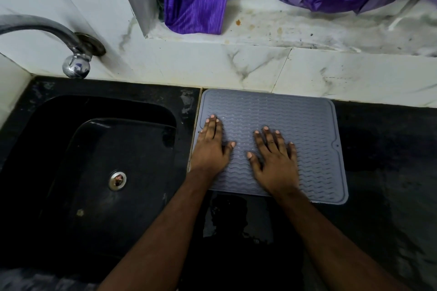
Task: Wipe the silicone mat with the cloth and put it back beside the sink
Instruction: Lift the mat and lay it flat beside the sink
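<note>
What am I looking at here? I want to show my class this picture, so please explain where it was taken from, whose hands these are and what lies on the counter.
There is no machine: a person wears one camera on the head, looking down at their own hands. The left hand and right hand lie flat, fingers straight, on a grey silicone mat. They hold nothing. The mat lies on a dark counter, just right of a black sink with a metal tap above it. No cloth for wiping shows; purple fabric hangs by the window behind.
</note>
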A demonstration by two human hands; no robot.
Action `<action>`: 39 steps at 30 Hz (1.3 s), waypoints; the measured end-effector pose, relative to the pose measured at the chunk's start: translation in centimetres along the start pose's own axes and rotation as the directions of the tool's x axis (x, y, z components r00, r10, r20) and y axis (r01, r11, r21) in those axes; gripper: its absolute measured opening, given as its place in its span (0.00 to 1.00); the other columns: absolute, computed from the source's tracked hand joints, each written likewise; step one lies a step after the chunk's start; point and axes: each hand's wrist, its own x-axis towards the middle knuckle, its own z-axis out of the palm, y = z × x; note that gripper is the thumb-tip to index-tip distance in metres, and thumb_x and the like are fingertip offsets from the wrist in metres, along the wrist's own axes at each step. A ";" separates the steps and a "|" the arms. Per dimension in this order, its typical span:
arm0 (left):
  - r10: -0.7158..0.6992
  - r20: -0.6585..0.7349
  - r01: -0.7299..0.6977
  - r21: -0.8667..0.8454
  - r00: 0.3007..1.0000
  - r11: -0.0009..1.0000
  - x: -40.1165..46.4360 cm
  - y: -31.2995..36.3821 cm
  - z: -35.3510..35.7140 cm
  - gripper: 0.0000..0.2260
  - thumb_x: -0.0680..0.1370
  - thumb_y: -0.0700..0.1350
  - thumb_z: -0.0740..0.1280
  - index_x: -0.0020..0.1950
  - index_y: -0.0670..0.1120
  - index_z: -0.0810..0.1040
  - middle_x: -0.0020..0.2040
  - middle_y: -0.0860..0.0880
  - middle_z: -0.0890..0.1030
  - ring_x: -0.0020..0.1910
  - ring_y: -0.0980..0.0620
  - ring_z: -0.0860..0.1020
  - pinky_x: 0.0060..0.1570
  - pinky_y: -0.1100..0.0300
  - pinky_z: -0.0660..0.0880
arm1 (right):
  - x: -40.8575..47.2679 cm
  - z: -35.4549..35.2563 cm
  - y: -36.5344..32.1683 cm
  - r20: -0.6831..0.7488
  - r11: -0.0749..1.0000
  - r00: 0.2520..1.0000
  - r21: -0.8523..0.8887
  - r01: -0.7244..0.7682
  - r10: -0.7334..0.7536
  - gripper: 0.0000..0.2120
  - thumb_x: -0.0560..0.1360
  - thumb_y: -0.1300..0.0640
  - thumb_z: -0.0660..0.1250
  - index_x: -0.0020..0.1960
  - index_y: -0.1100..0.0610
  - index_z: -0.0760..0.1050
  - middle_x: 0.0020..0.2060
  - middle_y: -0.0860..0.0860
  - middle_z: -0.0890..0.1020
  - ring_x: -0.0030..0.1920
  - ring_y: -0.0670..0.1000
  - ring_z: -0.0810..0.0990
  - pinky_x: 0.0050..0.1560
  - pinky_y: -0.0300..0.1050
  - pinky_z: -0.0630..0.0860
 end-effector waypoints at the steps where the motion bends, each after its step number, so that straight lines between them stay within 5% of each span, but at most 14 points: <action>1: -0.001 -0.002 0.001 0.004 1.000 1.000 0.0 -0.1 0.0 0.38 0.81 0.63 0.55 0.82 0.41 0.48 0.83 0.43 0.48 0.82 0.46 0.47 0.79 0.55 0.45 | 0.1 0.0 -0.1 0.003 1.000 1.000 -0.001 -0.004 0.004 0.31 0.80 0.34 0.49 0.80 0.42 0.49 0.80 0.44 0.50 0.80 0.51 0.48 0.76 0.62 0.48; 19: -0.074 -0.001 0.074 -0.060 0.997 0.995 -0.6 0.6 -0.4 0.36 0.82 0.59 0.60 0.82 0.41 0.51 0.83 0.43 0.50 0.81 0.45 0.48 0.80 0.52 0.48 | 0.0 -0.5 -0.4 0.009 1.000 1.000 -0.027 0.011 -0.011 0.30 0.81 0.36 0.49 0.80 0.43 0.51 0.80 0.46 0.52 0.80 0.53 0.50 0.75 0.63 0.50; 27: -0.118 -0.149 0.128 0.056 0.982 0.990 -8.3 -0.2 -2.0 0.23 0.80 0.46 0.66 0.73 0.37 0.71 0.73 0.39 0.69 0.70 0.40 0.69 0.69 0.49 0.69 | -1.9 -1.6 -7.0 0.024 0.998 0.999 0.056 0.036 -0.038 0.28 0.80 0.43 0.55 0.78 0.49 0.59 0.79 0.53 0.59 0.78 0.57 0.56 0.72 0.67 0.57; 32: -0.145 -0.123 0.163 0.152 0.982 0.975 -12.2 -1.0 -1.5 0.16 0.76 0.43 0.70 0.62 0.40 0.79 0.62 0.42 0.76 0.55 0.42 0.77 0.52 0.50 0.77 | -4.1 0.2 -8.8 0.156 0.995 0.983 0.049 0.088 -0.094 0.28 0.80 0.37 0.52 0.79 0.41 0.54 0.81 0.49 0.50 0.79 0.62 0.44 0.72 0.74 0.47; 39: -0.179 -0.077 0.183 0.054 0.981 0.982 -13.4 -0.4 -1.4 0.14 0.80 0.40 0.65 0.64 0.36 0.77 0.67 0.42 0.70 0.63 0.44 0.71 0.55 0.50 0.79 | -3.9 -0.4 -8.7 0.202 0.995 0.974 0.015 0.103 -0.104 0.29 0.81 0.34 0.47 0.79 0.40 0.49 0.81 0.48 0.46 0.79 0.62 0.39 0.72 0.74 0.43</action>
